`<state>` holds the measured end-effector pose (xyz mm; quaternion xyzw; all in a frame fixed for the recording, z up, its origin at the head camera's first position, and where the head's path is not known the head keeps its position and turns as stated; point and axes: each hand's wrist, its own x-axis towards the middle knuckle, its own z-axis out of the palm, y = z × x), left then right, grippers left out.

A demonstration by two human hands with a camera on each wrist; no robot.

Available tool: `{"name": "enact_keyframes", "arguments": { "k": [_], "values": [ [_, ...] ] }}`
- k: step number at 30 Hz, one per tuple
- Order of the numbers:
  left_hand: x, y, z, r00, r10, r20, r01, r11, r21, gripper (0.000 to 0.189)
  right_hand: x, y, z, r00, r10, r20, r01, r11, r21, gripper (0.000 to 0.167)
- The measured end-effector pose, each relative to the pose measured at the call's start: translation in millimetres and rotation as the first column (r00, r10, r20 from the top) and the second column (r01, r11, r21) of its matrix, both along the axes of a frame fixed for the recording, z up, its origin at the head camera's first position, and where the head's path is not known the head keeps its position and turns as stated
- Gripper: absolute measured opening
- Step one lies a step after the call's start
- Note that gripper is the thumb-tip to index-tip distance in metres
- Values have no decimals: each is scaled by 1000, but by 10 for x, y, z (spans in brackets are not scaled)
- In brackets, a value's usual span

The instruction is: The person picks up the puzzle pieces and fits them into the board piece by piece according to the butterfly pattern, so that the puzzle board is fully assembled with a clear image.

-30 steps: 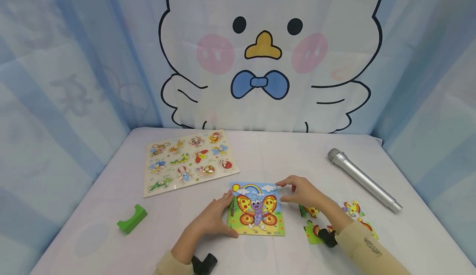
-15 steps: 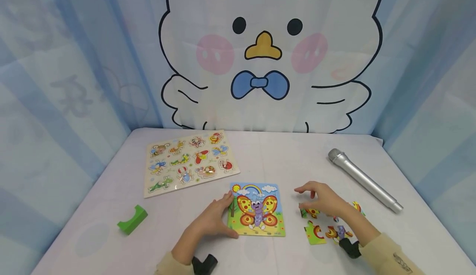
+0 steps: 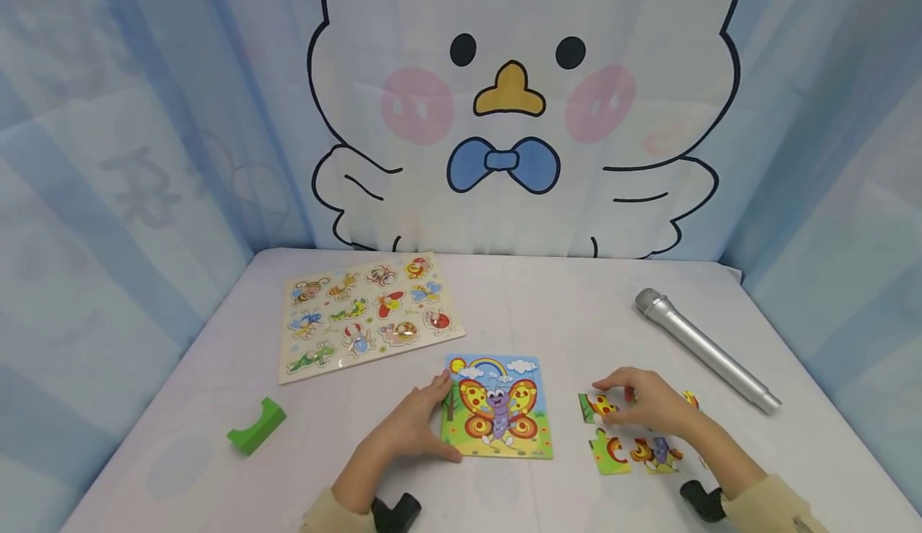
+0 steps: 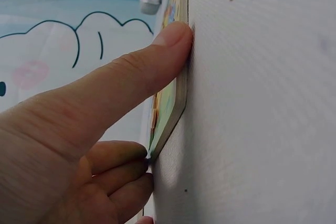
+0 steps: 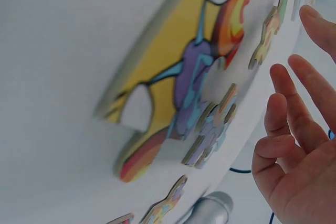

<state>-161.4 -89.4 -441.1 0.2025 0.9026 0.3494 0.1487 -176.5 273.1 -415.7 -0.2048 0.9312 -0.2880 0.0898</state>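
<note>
A square butterfly puzzle board (image 3: 497, 413) lies at the middle front of the table. My left hand (image 3: 410, 421) holds its left side, thumb at the near edge and fingers along the left edge. In the left wrist view the thumb (image 4: 173, 35) presses against the board's side. My right hand (image 3: 651, 401) is over the loose jigsaw pieces to the right, thumb and index finger apart around a red-and-yellow wing piece (image 3: 603, 406). Closer to me lie a green-and-red piece (image 3: 611, 453) and a purple butterfly-body piece (image 3: 659, 454). The right wrist view shows the fingers spread above the pieces.
A wooden insect puzzle (image 3: 370, 317) lies at the back left. A green arched block (image 3: 257, 426) is at the left. A silver microphone (image 3: 706, 349) lies at the right, behind the pieces. A printed curtain (image 3: 515, 213) closes off the back.
My right hand has moved from the board's right edge rightward and down to the loose pieces. The left hand and the board have stayed in place.
</note>
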Motion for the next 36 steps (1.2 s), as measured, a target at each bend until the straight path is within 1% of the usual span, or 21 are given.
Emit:
{"name": "enact_keyframes", "arguments": {
  "k": [4, 9, 15, 22, 28, 32, 36],
  "values": [
    [0, -4, 2, 1000, -2, -5, 2, 1000, 0, 105, 22, 41, -29, 1000, 11, 5, -11, 1000, 14, 44],
    [2, -7, 1, 1000, -5, -7, 5, 1000, 6, 104, 50, 40, -34, 1000, -8, 10, 8, 999, 43, 45],
    [9, -5, -4, 1000, 3, 2, -3, 1000, 7, 104, 47, -5, -29, 1000, -28, -1, 28, 996, 82, 43],
    [-9, -14, 8, 1000, -5, -4, 5, 1000, 0, 105, 49, -23, -21, 999, -33, -4, 33, 997, 72, 39],
    [-9, -15, 4, 1000, 0, 15, 0, 1000, 1, 105, 52, -18, -44, 999, -45, 8, 44, 997, 62, 37],
    [-6, -11, -7, 1000, -1, 17, 1, 1000, 2, 105, 45, -29, -58, 997, -70, -15, 71, 995, 77, 37],
    [-8, -7, -14, 1000, 1, 10, -1, 1000, 1, 105, 27, -87, -35, 992, -121, -39, 124, 989, 86, 38]
  ]
}}
